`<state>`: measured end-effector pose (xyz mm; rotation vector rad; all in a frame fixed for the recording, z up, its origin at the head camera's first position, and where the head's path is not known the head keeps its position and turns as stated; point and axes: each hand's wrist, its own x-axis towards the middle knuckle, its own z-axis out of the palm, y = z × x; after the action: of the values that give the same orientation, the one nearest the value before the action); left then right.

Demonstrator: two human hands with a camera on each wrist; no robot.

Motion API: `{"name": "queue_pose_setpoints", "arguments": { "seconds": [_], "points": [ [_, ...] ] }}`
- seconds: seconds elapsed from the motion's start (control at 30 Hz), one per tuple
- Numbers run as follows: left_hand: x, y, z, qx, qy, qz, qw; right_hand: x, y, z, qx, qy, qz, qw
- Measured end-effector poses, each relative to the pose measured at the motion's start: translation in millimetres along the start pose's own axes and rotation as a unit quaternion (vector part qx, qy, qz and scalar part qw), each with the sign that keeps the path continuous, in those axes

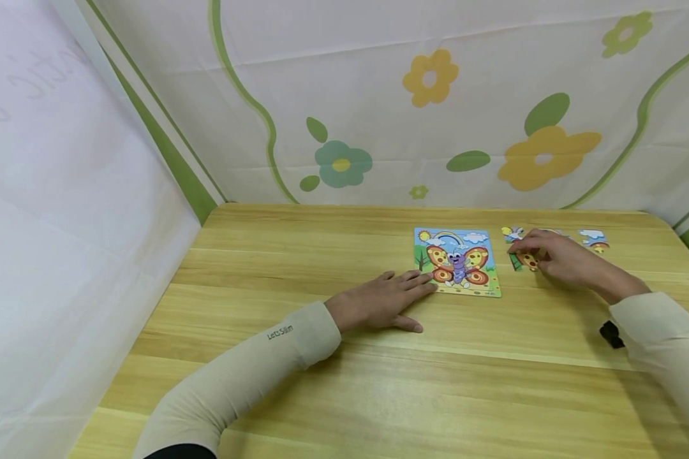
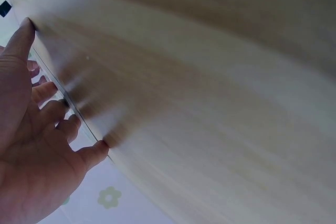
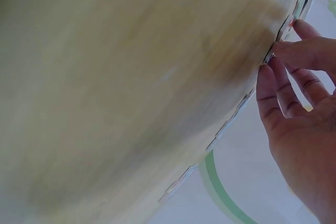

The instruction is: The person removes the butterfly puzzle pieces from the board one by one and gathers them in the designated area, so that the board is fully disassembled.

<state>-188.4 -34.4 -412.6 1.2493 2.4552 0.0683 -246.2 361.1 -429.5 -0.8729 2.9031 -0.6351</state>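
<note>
A butterfly puzzle board [image 1: 458,261] lies flat on the wooden table [image 1: 298,268]. My left hand [image 1: 399,294] rests flat and open on the table, its fingertips touching the board's lower left corner; in the left wrist view the left hand [image 2: 42,124] has its fingers spread on the wood. To the right of the board, my right hand [image 1: 535,250] pinches a small orange-and-green puzzle piece [image 1: 527,261] that lies on the table. In the right wrist view the thumb and a finger of the right hand [image 3: 283,72] meet on the piece's thin edge [image 3: 271,56].
Loose puzzle pieces lie behind the right hand: one [image 1: 513,233] at the left, another [image 1: 594,240] at the right. A white cloth with flowers [image 1: 430,76] walls the table at the back, and a plain sheet [image 1: 63,191] at the left.
</note>
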Motion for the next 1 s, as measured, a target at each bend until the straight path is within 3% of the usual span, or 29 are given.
{"name": "queue_pose_setpoints", "arguments": {
  "seconds": [0.57, 1.0],
  "points": [
    [0.6, 0.3, -1.2, -0.001, 0.000, 0.001, 1.0000, -0.2, -3.5, -3.1, 0.002, -0.005, 0.004, 1.000],
    [1.1, 3.0, -4.3, 0.032, -0.002, 0.000, 0.9995, 13.0, -32.4, -11.9, 0.000, -0.013, 0.023, 1.000]
  ]
}}
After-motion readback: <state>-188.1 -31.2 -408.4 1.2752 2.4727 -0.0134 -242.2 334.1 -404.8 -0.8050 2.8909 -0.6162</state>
